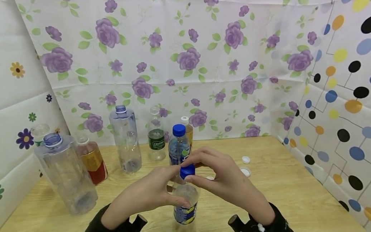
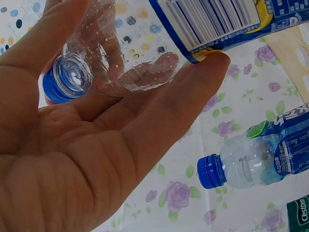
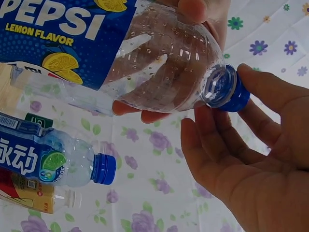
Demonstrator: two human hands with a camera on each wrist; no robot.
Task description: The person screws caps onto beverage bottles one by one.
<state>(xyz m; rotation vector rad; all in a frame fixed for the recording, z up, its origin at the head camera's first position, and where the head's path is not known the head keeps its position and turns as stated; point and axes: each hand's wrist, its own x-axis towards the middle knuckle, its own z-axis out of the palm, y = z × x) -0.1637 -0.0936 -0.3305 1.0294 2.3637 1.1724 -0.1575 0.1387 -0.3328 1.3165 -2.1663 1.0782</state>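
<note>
A clear plastic Pepsi bottle (image 1: 186, 214) with a blue lemon-flavour label stands upright on the table in the head view. My left hand (image 1: 155, 188) holds it round its upper body, thumb on the near side and fingers behind. On the bottle's neck sits a blue cap (image 1: 187, 171), which my right hand (image 1: 218, 169) pinches between thumb and fingers. In the right wrist view the fingertips lie against the cap (image 3: 239, 92), and droplets cling inside the clear wall. The left wrist view has the left palm (image 2: 77, 154) along the bottle's shoulder.
Right behind stands a blue-capped bottle (image 1: 179, 145), with an amber-coloured bottle (image 1: 188, 130) at its back. Further left are a green-labelled bottle (image 1: 157, 143), two large uncapped bottles (image 1: 127, 141) and a red-bottomed bottle (image 1: 93, 162). White caps (image 1: 245, 160) lie to the right.
</note>
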